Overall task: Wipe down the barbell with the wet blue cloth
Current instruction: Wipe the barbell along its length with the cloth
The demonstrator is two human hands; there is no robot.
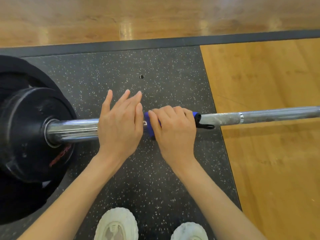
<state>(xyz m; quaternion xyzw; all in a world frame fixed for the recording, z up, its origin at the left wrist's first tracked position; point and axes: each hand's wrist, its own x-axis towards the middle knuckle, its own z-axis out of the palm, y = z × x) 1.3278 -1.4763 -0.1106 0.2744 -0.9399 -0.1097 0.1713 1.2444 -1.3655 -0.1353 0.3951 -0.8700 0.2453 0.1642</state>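
shoes (116, 225), pale and chunky, at the bottom edge, toes pointing up the picture, standing on a dark speckled rubber mat (155, 70). bare forearms rise from both lower corners toward the middle of the view. left hand (119, 121) lies over the barbell (259, 116) on its thick, shiny sleeve section, fingers straight and slightly spread, pointing away from the person and gripping nothing; whether the palm actually presses on the metal cannot be told from above. right hand (173, 129), just beside the left and nearly touching it, has its fingers curled over the top of the bar and wrapped round a blue cloth (150, 126), which is bunched around the bar under the palm; blue shows at both sides of the hand, and a dark edge with a small loop hangs out on the right side. barbell runs level across the view, from the black weight plates (24, 132) at the left to the right edge; its thinner shaft to the right of the cloth looks dull grey and chalky, with a bright ring farther along. beyond the mat, a dark border strip (173, 42), then wooden floor (155, 16) with soft reflections; more wood lies at the right of the mat.
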